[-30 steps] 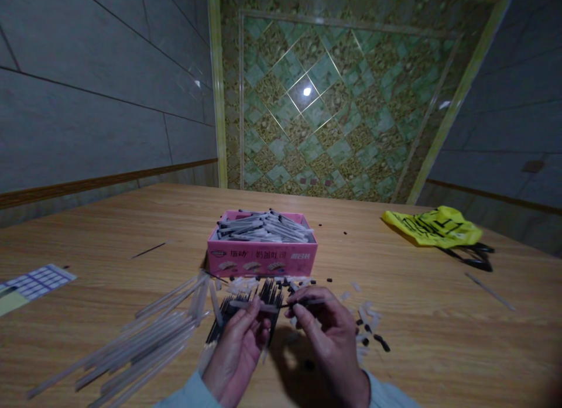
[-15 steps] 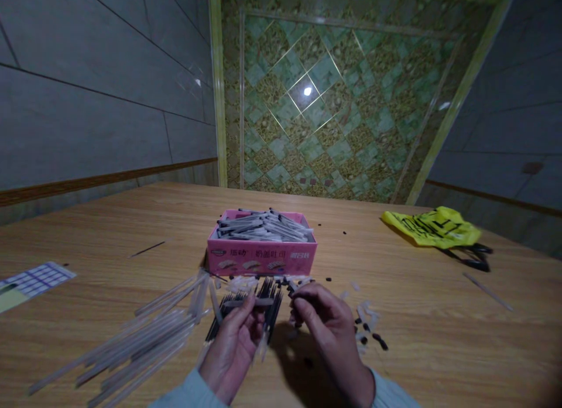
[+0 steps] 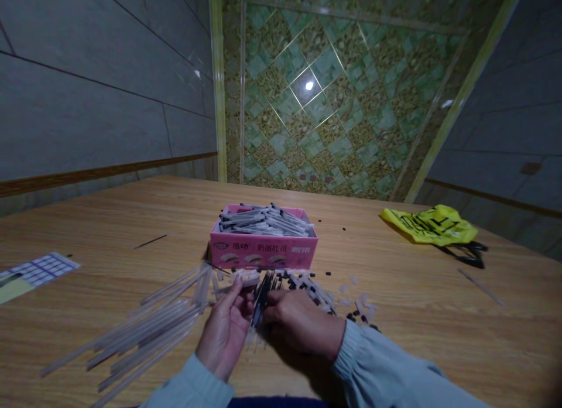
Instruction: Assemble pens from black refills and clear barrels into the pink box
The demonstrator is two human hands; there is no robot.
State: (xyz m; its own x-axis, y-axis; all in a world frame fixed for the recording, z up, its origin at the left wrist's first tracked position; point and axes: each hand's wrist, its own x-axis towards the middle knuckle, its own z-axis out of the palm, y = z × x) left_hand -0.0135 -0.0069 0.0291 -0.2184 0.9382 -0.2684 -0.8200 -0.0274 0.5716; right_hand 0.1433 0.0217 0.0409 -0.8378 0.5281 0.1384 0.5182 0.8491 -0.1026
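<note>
My left hand (image 3: pixel 226 329) is closed, pinching a short pale pen barrel (image 3: pixel 249 282) between thumb and fingers. My right hand (image 3: pixel 302 315) reaches across to the bunch of thin dark pen refills (image 3: pixel 262 297), its fingers drawn together on them. The fingertips are partly hidden, so how many refills they grip cannot be made out. Small black and clear plastic pen parts (image 3: pixel 316 291) lie scattered beyond the right hand. Left of my left hand, long clear tubes (image 3: pixel 149 326) rest in a loose pile.
Behind the hands stands a pink box (image 3: pixel 263 250) heaped with pens (image 3: pixel 266 220). A yellow bag (image 3: pixel 432 225) with black handles lies at the right on the wooden table (image 3: pixel 109 215). A single thin tube (image 3: pixel 480 287) is nearer. A checkered card (image 3: pixel 41 270) lies far left.
My right hand has moved left from the loose parts onto the dark refills. The left hand, still holding the barrel, has shifted slightly left. The view has tilted a little.
</note>
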